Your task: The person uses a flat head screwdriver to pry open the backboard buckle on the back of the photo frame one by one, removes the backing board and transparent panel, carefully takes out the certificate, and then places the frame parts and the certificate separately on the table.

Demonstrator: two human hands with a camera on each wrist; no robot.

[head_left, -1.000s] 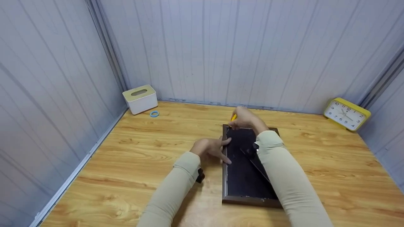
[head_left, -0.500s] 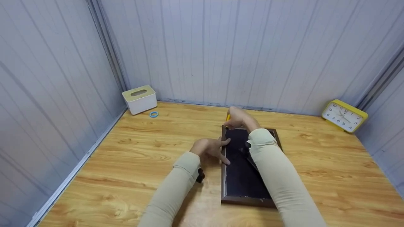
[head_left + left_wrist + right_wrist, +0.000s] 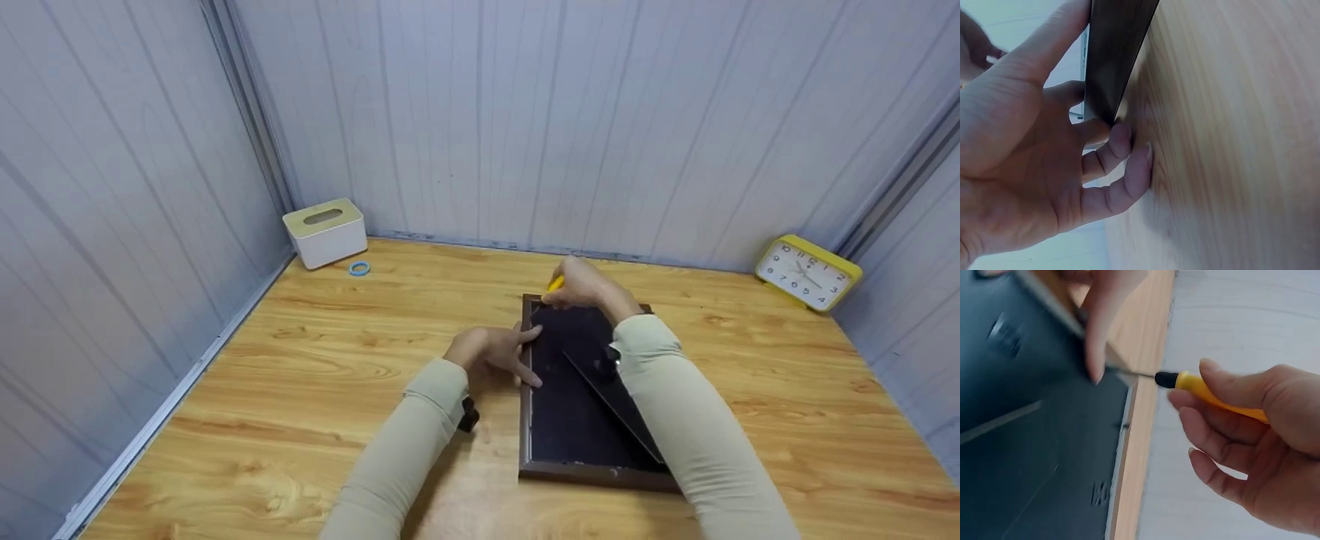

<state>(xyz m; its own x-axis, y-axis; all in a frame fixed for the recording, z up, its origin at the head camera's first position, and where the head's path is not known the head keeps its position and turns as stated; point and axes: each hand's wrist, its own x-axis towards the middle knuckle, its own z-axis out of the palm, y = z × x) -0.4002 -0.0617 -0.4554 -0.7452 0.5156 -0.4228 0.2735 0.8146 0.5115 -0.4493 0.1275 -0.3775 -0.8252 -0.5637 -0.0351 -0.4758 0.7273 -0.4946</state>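
- Half a second ago my right hand reached past the far left corner of the picture frame; now it sits a little further right, over the frame's far edge.
- It grips the yellow screwdriver between thumb and bent fingers; the handle leans over more than it did.
- The thin shaft points at the frame's corner, but the blur there means I can't tell what the tip touches.
- My left hand has stayed on the frame's left side: thumb and one finger lie over the edge onto the black back, the other fingers bend down along the side, against the table.
- The frame lies back side up on the table, in front of me and right of centre.
- More of its stand flap shows now that my right sleeve has moved right.
- That sleeve still covers the frame's near right part, and my black wrist camera blocks some of the flap.
- By the wall, well apart from my hands, are a tissue box with a blue ring just beside it on the left, and a yellow clock on the right.
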